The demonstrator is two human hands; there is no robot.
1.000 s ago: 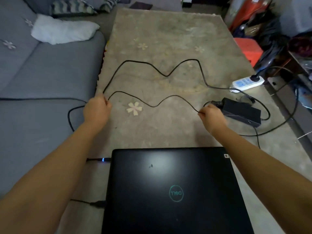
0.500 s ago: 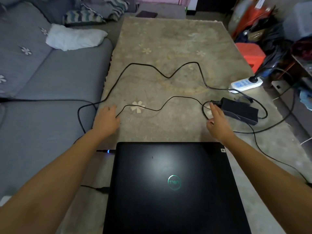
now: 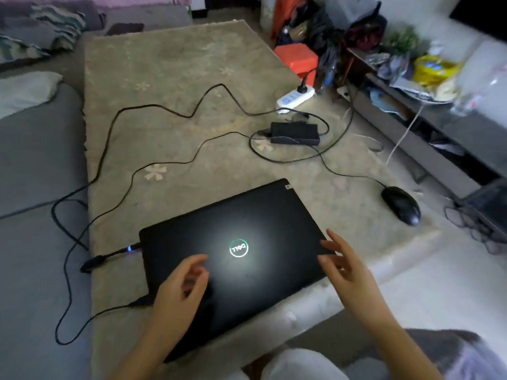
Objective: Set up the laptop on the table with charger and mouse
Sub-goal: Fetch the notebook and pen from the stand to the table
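Both hands have let go of the charger cable (image 3: 164,165) and come back to the closed Dell laptop (image 3: 233,259) at the table's (image 3: 178,58) near edge. The left hand (image 3: 181,292) and right hand (image 3: 348,267) hover open and empty. With the power brick (image 3: 295,133) plugged in and mouse (image 3: 400,205) connected, opening the lid probably comes next.

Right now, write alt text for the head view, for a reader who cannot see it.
A closed black laptop lies on a beige cloth-covered table, with the left hand and right hand open over its lid. Cables run from its left side; beyond sit a charger brick, a white power strip and a black mouse.
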